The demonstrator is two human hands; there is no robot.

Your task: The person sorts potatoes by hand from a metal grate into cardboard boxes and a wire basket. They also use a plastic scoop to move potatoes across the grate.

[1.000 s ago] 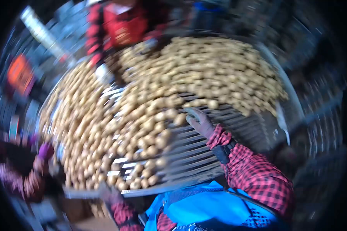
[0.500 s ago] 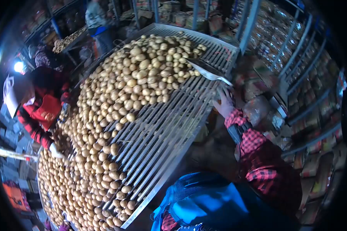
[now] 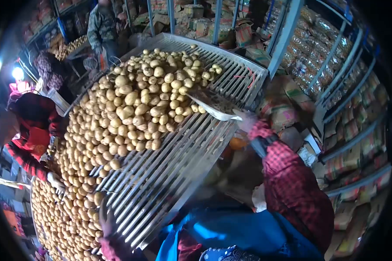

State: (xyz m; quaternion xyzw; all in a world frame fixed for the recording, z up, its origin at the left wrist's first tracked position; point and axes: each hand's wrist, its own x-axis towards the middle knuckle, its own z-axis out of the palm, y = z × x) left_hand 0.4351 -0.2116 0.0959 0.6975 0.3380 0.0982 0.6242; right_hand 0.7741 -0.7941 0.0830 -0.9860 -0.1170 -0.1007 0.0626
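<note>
Many potatoes (image 3: 130, 108) lie heaped on a slatted metal sorting table (image 3: 174, 161). My right hand (image 3: 247, 120), gloved, is closed on the end of a metal scoop (image 3: 215, 104) at the table's right edge. The scoop lies over the slats with its front end against the potatoes, and some dark dirt shows on it. My left hand (image 3: 107, 224), also gloved and slightly blurred, is low over the near side of the table beside the potatoes. Its fingers are stretched out and apart, with nothing seen in them.
Across the table, a person in red and black (image 3: 35, 130) reaches a gloved hand (image 3: 55, 182) into the potatoes. Another person in camouflage (image 3: 102, 28) stands at the back. Blue metal posts (image 3: 285, 37) and stacked cartons (image 3: 353, 191) are on the right.
My right hand has moved from beside the scoop onto its end and closed on it. The scoop's front has shifted left into the potatoes. My left hand has come into view.
</note>
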